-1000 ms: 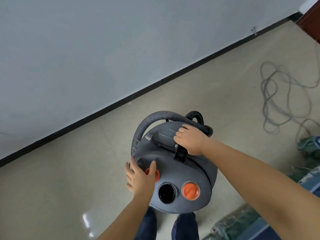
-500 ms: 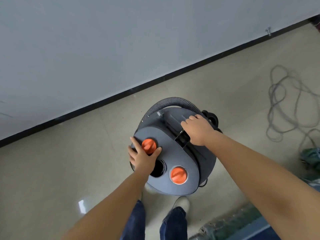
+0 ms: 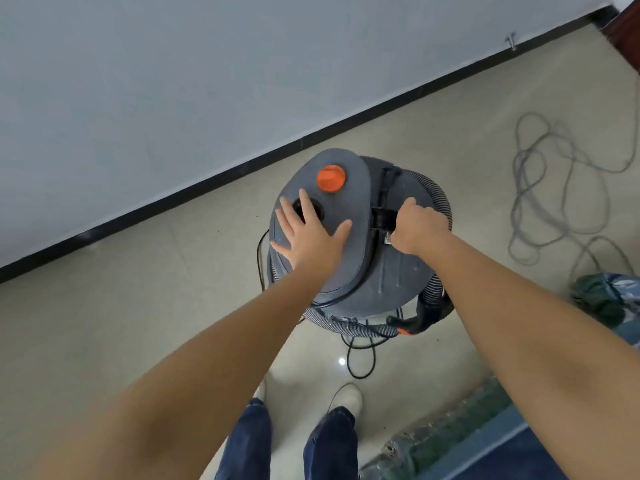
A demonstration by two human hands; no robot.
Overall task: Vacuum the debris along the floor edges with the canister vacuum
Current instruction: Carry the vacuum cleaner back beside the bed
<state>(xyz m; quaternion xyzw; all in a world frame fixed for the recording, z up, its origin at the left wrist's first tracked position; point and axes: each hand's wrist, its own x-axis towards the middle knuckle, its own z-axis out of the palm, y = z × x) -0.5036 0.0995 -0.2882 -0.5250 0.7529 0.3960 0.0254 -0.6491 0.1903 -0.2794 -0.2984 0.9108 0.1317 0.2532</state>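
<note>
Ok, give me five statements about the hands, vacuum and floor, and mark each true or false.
1. The left hand lies flat on the vacuum lid, fingers spread. True.
2. The right hand holds the hose. False: it grips the black handle on top.
3. One orange cap shows on the lid. True.
4. The grey cable is wound neatly on the vacuum. False: it lies in loose loops on the floor to the right.
5. The vacuum stands away from the baseboard, not touching it. True.
</note>
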